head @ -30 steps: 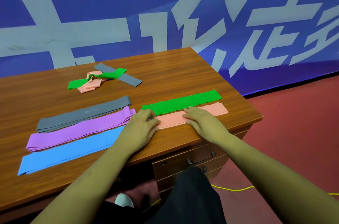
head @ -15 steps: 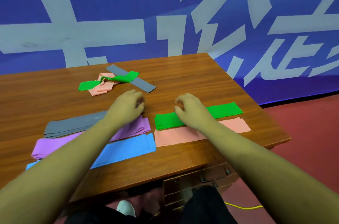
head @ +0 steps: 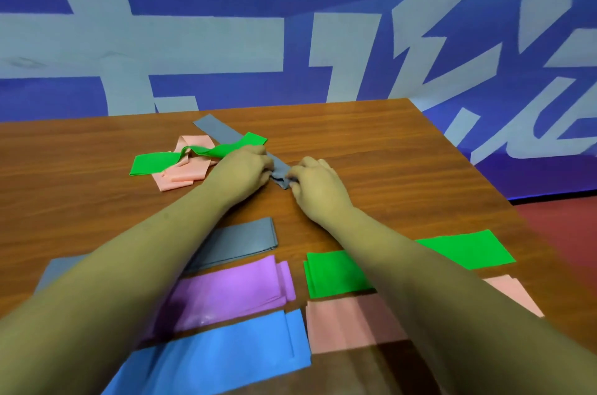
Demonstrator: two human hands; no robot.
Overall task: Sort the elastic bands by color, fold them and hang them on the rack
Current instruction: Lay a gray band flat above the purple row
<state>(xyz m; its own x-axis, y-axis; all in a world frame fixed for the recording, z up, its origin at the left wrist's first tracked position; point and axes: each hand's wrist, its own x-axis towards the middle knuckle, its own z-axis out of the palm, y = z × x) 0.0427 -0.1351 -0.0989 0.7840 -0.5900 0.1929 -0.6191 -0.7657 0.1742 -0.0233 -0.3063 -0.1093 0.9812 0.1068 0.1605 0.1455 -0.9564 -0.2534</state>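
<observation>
Grey band (head: 226, 133) limp, thin, likely stretchy; my left hand (head: 242, 175) and right hand (head: 318, 186) fingers pinched on near end

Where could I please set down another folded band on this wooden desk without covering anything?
Bare wood lies right of the right hand, toward the brown wooden desk edge, and left between the tangled pile's loose green band and the flat grey folded band. The near edge is crowded with sorted bands.
</observation>
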